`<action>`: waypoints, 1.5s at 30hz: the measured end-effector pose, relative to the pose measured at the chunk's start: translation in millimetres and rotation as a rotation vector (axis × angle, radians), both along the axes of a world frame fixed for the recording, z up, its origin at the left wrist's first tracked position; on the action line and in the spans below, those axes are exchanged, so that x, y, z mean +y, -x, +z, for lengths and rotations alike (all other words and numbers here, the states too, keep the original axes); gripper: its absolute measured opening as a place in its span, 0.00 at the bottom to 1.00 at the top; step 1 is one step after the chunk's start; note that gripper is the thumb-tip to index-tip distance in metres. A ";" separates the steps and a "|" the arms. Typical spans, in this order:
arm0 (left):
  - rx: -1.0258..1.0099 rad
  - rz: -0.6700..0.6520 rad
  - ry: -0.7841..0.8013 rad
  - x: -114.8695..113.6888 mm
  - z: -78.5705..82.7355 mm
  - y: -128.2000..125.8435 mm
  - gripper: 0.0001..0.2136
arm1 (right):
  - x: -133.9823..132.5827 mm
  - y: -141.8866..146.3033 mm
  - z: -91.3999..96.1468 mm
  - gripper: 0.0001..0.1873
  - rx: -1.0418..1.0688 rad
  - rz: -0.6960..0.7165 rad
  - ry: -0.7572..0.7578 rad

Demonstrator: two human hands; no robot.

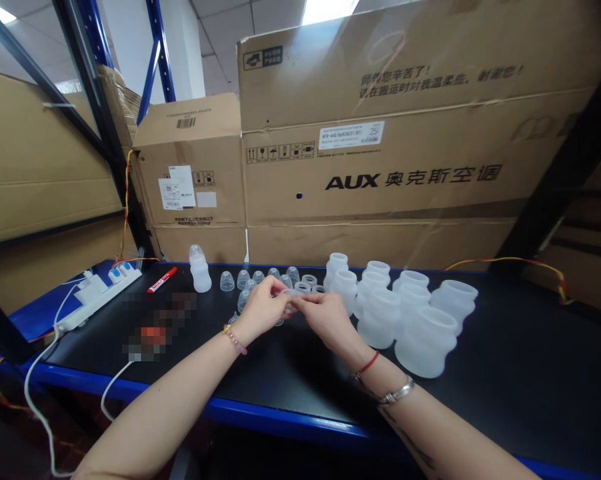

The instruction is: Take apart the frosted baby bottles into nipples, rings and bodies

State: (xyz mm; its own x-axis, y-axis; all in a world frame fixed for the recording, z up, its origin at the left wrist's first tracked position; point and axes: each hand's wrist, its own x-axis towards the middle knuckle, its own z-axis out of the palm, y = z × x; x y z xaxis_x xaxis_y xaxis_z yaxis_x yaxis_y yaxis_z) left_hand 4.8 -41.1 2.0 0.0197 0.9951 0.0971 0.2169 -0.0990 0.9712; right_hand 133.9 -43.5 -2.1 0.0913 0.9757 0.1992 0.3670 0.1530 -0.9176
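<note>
Left hand (261, 308) and right hand (329, 317), fingers curled nearly closed, pinch a small clear piece (293, 293) between them above the desk (505, 360), frosted bottles (420, 337) just beside the right.

The small piece (293, 293) pinched between my left hand (263, 308) and right hand (327, 319) looks like clear, soft plastic, though it is too small to be sure. The bottle bodies (420, 333) are frosted, milky plastic, smooth and matt. The little domes (245, 279) are clearer and shinier. The table top (505, 373) is black and matt. The cardboard boxes (380, 180) are dull brown paperboard with glossy tape. The bracelet (397, 393) on my right wrist is shiny metal.
</note>
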 end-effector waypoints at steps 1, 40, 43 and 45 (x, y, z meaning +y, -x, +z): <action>0.090 -0.010 -0.043 -1.0 1.3 1.2 0.03 | -0.4 -0.2 0.6 0.13 -0.023 -0.017 0.031; 0.544 -0.031 -0.483 -4.9 5.3 14.2 0.09 | -3.5 -1.5 5.4 0.18 -0.136 -0.013 -0.007; 0.636 -0.120 -0.534 -3.8 6.9 16.1 0.10 | -5.4 0.3 5.6 0.18 -0.209 -0.016 0.003; 0.704 -0.121 -0.538 -4.1 8.3 16.3 0.09 | -5.8 1.3 5.2 0.17 -0.228 -0.011 0.027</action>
State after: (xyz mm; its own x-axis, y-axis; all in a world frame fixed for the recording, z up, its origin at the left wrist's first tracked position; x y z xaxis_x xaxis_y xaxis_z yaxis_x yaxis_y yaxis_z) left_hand -11.6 -45.2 10.3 0.3530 0.8057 0.4757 0.7039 -0.5636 0.4323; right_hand 132.5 -49.3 3.1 0.0577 0.9801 0.1897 0.5665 0.1243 -0.8146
